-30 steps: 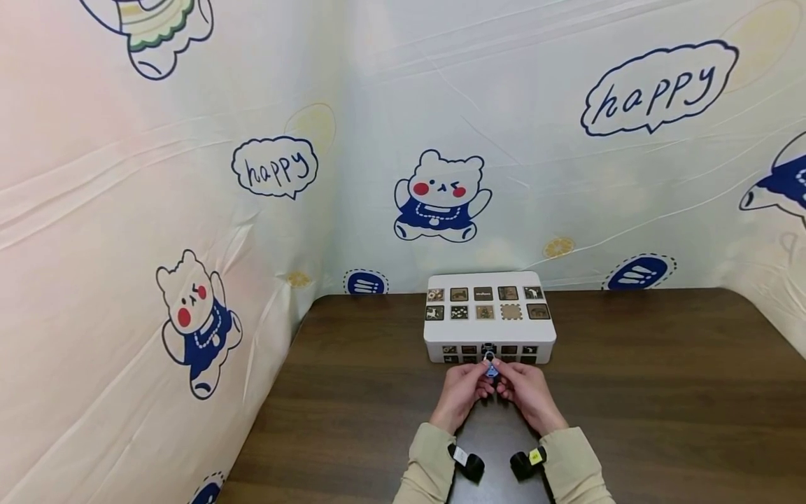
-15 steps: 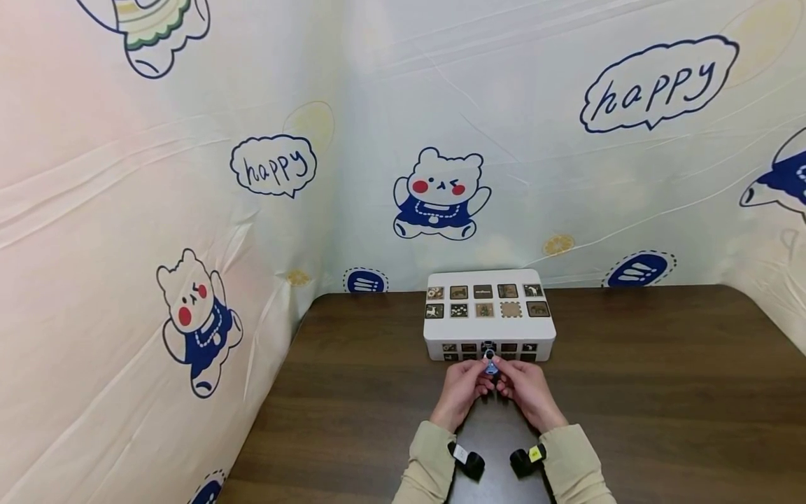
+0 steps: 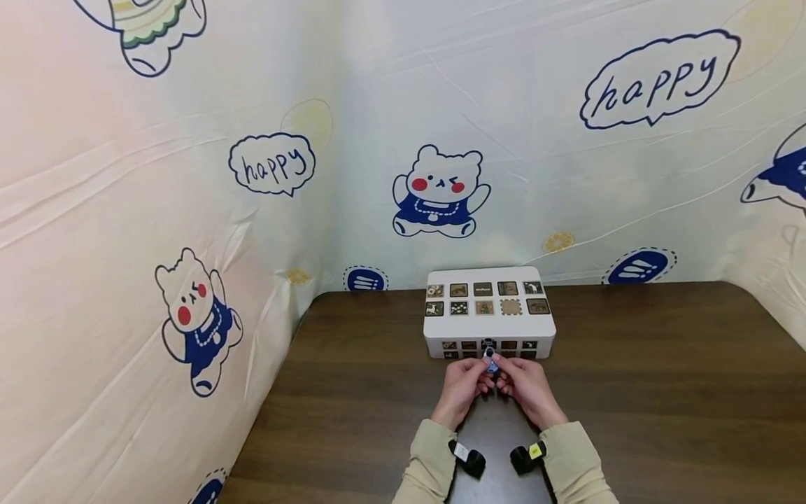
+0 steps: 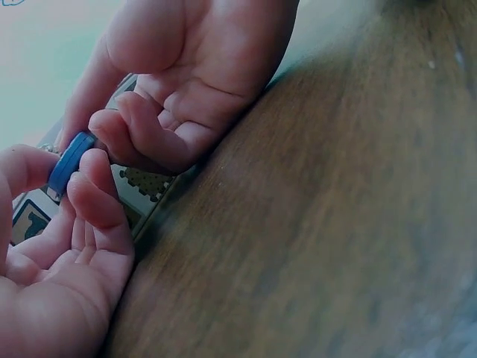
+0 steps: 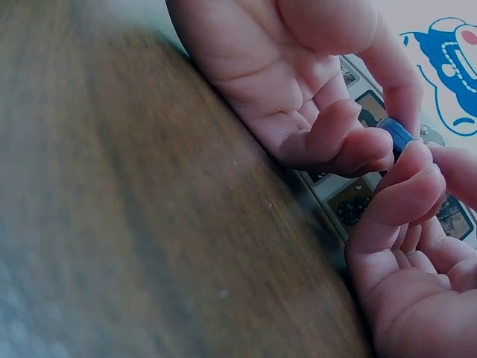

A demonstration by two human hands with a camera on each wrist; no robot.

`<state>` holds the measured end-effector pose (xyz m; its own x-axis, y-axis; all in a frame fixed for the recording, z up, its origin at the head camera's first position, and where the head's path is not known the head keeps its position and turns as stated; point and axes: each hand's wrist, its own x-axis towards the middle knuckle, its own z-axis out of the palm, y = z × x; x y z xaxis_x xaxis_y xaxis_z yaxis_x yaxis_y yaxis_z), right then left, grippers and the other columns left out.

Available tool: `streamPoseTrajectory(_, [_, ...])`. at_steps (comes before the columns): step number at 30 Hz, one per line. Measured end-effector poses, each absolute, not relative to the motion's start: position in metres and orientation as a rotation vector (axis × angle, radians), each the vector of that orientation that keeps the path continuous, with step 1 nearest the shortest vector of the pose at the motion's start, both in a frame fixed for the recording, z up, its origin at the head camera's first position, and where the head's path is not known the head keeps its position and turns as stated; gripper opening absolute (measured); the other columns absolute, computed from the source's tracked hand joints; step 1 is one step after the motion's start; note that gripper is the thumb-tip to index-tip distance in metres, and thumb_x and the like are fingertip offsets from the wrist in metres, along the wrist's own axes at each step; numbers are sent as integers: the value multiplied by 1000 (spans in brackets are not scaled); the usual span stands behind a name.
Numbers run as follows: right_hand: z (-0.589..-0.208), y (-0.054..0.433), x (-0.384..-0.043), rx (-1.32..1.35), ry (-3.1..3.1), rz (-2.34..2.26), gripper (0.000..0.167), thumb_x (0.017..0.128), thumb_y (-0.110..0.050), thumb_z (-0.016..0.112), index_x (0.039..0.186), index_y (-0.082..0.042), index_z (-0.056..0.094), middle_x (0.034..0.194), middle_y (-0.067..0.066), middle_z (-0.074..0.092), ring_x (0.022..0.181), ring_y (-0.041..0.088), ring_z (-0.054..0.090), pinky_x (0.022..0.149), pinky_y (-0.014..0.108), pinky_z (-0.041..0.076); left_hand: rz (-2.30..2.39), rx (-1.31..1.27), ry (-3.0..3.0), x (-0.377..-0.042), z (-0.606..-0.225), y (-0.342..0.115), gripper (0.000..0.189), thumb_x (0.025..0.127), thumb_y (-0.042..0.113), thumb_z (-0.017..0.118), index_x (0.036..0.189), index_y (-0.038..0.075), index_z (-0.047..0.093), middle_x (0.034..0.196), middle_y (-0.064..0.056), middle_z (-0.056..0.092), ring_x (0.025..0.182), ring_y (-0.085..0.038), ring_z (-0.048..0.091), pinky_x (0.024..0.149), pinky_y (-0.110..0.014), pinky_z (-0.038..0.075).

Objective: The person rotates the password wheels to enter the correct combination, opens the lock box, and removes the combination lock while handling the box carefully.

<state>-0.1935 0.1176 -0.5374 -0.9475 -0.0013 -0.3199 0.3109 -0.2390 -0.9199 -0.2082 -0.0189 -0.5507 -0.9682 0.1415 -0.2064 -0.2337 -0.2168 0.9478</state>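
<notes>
A small blue padlock [image 3: 492,364] with a silver shackle is pinched between both hands, right at the dark clasp [image 3: 488,344] on the front of a white box [image 3: 488,328]. My left hand [image 3: 458,393] holds its left side between thumb and fingers. From the other side, my right hand [image 3: 529,392] grips it the same way. Close up, the left wrist view shows the padlock's thick blue body [image 4: 71,162] between the fingertips of both hands. Fingers cover much of the padlock in the right wrist view, leaving a strip of its blue edge [image 5: 396,134] visible.
Small dark and brown square pictures decorate the box. It stands at the back of a dark wooden table [image 3: 655,378], near a pale curtain [image 3: 535,105] printed with bears and "happy" bubbles. Small black devices [image 3: 469,460] are strapped at both wrists.
The head view tips slightly, so the scene shifts a little upward. Both hands keep their pinch on the padlock in front of the clasp; the shackle's angle changes slightly.
</notes>
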Motion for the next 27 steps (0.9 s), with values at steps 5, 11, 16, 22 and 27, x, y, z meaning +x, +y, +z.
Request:
streamPoseTrajectory(5, [-539, 118, -195, 385, 1797, -2299, 27, 92, -28, 65, 77, -6, 63, 61, -3, 54, 54, 6, 52, 50, 18, 46, 2302, -154, 1739, -210, -550, -19, 19, 92, 15, 60, 92, -2, 66, 67, 2, 61, 55, -6, 57, 50, -16, 46])
streamPoseTrajectory(11, [-540, 118, -196, 375, 1791, -2308, 26, 93, -28, 64, 78, -7, 63, 62, -4, 55, 54, 6, 53, 51, 17, 47, 2331, -162, 1699, -209, -551, -21, 19, 91, 13, 60, 99, -4, 66, 70, 1, 61, 57, -7, 57, 52, -16, 46])
streamPoseTrajectory(16, [-542, 118, -197, 384, 1785, -2313, 22, 94, -23, 62, 80, -6, 63, 62, -3, 55, 55, 7, 54, 51, 18, 47, 2326, -154, 1679, -208, -552, -22, 19, 91, 11, 60, 102, -4, 65, 72, 0, 62, 58, -7, 57, 53, -17, 47])
streamPoseTrajectory(22, [-542, 117, -197, 340, 1853, -2281, 17, 94, -12, 57, 97, 3, 62, 68, -2, 58, 60, 7, 56, 55, 18, 49, 2329, -153, 1673, -209, -552, -22, 16, 90, 8, 59, 99, -4, 64, 73, 0, 61, 58, -7, 57, 52, -16, 47])
streamPoseTrajectory(27, [-539, 116, -196, 306, 1902, -2261, 20, 93, -7, 55, 104, 9, 59, 72, -2, 58, 62, 6, 56, 56, 17, 49, 2331, -152, 1677, -209, -551, -22, 16, 89, 6, 59, 100, -5, 63, 76, -1, 61, 58, -6, 57, 52, -16, 46])
